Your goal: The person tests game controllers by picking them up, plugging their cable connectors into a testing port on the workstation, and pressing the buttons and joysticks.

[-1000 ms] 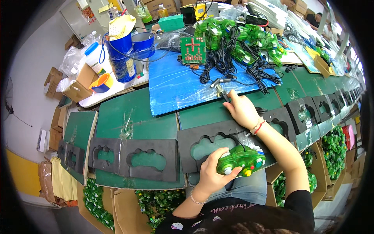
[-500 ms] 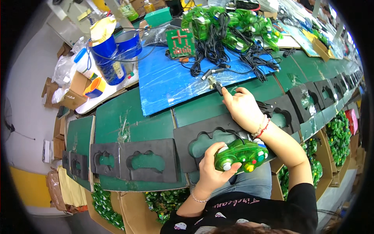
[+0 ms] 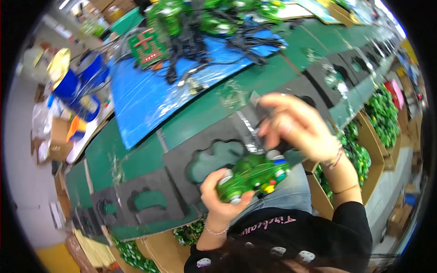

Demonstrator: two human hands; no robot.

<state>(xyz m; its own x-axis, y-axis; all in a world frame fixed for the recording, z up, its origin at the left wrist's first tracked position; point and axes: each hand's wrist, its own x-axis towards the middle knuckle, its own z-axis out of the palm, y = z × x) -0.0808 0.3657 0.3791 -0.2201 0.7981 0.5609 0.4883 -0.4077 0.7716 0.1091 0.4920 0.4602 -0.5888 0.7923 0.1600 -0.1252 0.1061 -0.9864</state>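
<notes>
My left hand [image 3: 217,204] is closed around the left grip of a translucent green game controller [image 3: 254,176], which has white, yellow, red and blue parts. It is held over the front edge of a dark foam block with a controller-shaped cutout [image 3: 211,160]. My right hand [image 3: 298,129], smeared by motion, is above and beyond the controller. Its fingers are bent together, and a small grey cable plug [image 3: 255,97] juts from the fingertips. Part of the dark cable is hidden behind this hand. A strip of clear plastic [image 3: 249,132] lies beside the fingers.
A blue-covered board [image 3: 132,107] bears a green circuit board [image 3: 148,48], black cables [image 3: 191,43] and several green controllers [image 3: 168,18]. More foam blocks [image 3: 152,200] line the green bench. Cartons of green parts [image 3: 382,113] stand below. Blue tubs [image 3: 93,68] are at the left.
My right hand has drawn back from the connector on the blue board, bringing the plug toward the controller. The left hand still holds the controller. The whole view has shifted and tilted.
</notes>
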